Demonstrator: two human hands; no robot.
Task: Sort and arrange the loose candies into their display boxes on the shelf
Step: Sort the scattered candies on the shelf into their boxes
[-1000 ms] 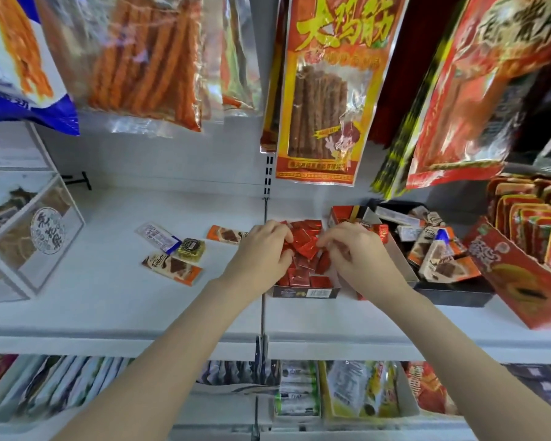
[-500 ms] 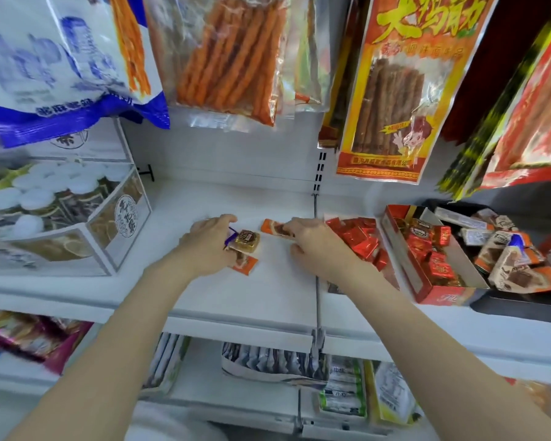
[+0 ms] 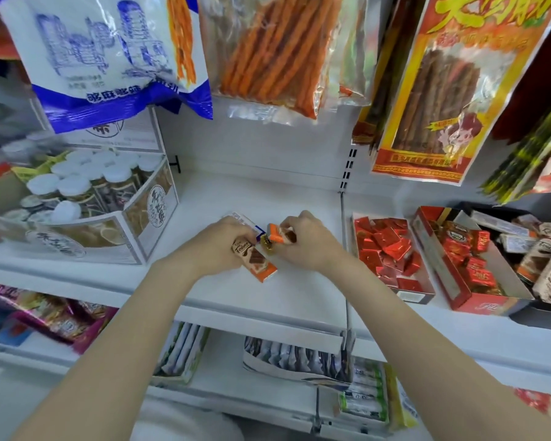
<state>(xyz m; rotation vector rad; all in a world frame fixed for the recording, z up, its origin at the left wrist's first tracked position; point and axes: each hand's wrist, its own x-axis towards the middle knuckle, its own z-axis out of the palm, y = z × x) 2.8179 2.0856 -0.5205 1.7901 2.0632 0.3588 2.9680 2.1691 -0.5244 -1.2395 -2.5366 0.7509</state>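
While my left hand [image 3: 218,243] pinches one bar [image 3: 256,262] mid-shelf [image 3: 268,300], my right hand [image 3: 303,241] grips another [image 3: 277,234] (a gold sweet, I think, between them), gathering strays for the boxes [image 3: 439,265] rightward.

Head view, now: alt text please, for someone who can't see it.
Two bare hands meet over a white shelf, gathering loose candies: the left hand holds an orange-and-brown bar, the right hand pinches a smaller orange candy. To the right stands a box of red-wrapped candies; snack bags hang above.
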